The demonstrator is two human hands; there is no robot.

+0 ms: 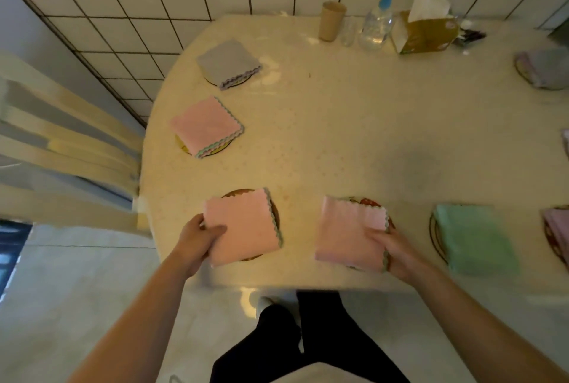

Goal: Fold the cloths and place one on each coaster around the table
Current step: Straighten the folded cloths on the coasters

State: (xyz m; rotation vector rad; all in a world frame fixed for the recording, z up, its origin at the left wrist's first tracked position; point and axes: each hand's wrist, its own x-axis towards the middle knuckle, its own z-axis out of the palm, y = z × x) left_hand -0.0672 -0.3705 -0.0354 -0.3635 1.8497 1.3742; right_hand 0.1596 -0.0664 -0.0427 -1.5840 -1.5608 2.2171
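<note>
Here, my left hand [197, 239] grips the near-left edge of a folded pink cloth [243, 225] lying on a round coaster [275, 213] at the table's [323, 124] front edge. My right hand [397, 251] pinches the right side of a second folded pink cloth [348, 233] over its own coaster [371, 201]. Beyond lie a folded grey cloth [226, 63], another pink one [204, 125], and a green cloth [472, 236] just to the right, each on a coaster.

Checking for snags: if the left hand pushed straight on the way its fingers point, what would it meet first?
The left hand points right, across the pink cloth it grips; beyond lies bare table, then probably the second pink cloth.
</note>
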